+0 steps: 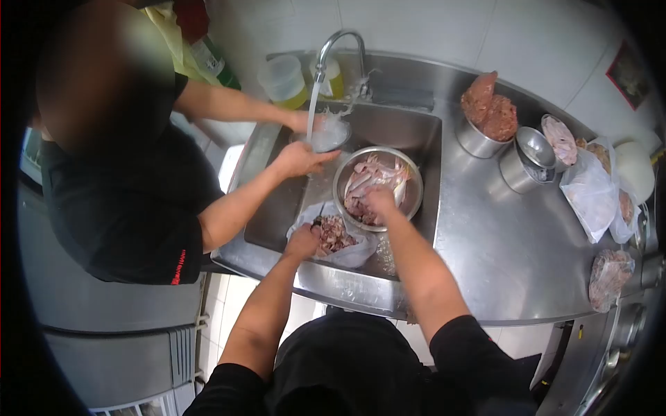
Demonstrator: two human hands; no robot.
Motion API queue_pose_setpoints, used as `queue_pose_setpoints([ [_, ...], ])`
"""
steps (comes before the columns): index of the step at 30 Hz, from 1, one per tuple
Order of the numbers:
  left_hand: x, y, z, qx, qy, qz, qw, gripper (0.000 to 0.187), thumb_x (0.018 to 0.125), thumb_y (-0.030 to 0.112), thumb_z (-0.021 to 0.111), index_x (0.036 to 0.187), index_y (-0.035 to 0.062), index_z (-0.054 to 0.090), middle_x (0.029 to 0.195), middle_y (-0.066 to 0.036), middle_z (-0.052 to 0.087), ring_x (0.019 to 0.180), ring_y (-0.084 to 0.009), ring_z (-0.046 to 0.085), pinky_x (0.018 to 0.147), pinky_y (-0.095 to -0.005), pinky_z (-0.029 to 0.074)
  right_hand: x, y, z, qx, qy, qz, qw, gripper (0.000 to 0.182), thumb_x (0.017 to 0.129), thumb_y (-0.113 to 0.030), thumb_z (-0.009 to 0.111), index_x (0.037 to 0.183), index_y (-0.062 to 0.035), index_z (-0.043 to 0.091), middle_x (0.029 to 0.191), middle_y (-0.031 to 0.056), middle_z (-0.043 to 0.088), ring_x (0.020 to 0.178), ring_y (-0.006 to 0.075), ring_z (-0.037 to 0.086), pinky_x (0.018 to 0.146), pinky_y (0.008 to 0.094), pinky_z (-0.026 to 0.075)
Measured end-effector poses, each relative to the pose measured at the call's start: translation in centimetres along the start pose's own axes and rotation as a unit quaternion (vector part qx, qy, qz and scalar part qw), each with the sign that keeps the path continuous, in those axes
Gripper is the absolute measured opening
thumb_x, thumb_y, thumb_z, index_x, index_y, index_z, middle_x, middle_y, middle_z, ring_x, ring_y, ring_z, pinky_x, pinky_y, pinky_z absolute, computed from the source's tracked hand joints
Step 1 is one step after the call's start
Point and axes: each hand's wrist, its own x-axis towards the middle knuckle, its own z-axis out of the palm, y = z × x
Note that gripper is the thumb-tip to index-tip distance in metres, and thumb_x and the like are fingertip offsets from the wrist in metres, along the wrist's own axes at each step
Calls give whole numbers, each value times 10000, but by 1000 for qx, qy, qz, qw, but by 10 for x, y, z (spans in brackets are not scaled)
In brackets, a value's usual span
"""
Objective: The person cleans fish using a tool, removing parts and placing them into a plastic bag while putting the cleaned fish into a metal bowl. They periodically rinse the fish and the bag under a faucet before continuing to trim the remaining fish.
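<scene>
A round metal bowl (pixel 418 191) with pale, pinkish raw meat pieces (pixel 374 175) sits in the steel sink (pixel 431 132). My right hand (pixel 381 202) reaches into the bowl, its fingers down among the meat and mostly hidden. To the left, a white plastic bag (pixel 357 254) lies open in the sink's front part, holding small chopped meat pieces (pixel 334 234). My left hand (pixel 304 240) is closed at this bag's left edge, around a small dark thing that I cannot make out.
A co-worker at the left holds a bowl (pixel 331 136) under the running tap (pixel 320 69). Plastic tubs (pixel 282 80) stand behind the sink. On the right counter are a metal pot of minced meat (pixel 479 141), another pot (pixel 520 172) and bagged food (pixel 587 191).
</scene>
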Motion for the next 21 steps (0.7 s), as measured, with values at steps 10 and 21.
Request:
queue_pose_setpoints([
  [10, -2, -5, -57, 141, 51, -27, 988, 440, 836, 264, 640, 1212, 64, 531, 1111, -195, 645, 1054, -383, 610, 916, -468, 478, 39, 54, 18, -284, -238, -53, 927, 172, 802, -115, 603, 904, -19, 704, 729, 141, 661, 675, 262, 643, 629, 383, 522],
  [21, -9, -31, -34, 28, 226, 74, 971, 411, 845, 213, 642, 1228, 101, 547, 1006, -149, 636, 914, -364, 631, 768, -469, 518, -12, 133, 74, -636, -379, -192, 645, 341, 891, -181, 489, 1186, -54, 606, 1244, 169, 599, 1100, 310, 605, 900, 440, 501],
])
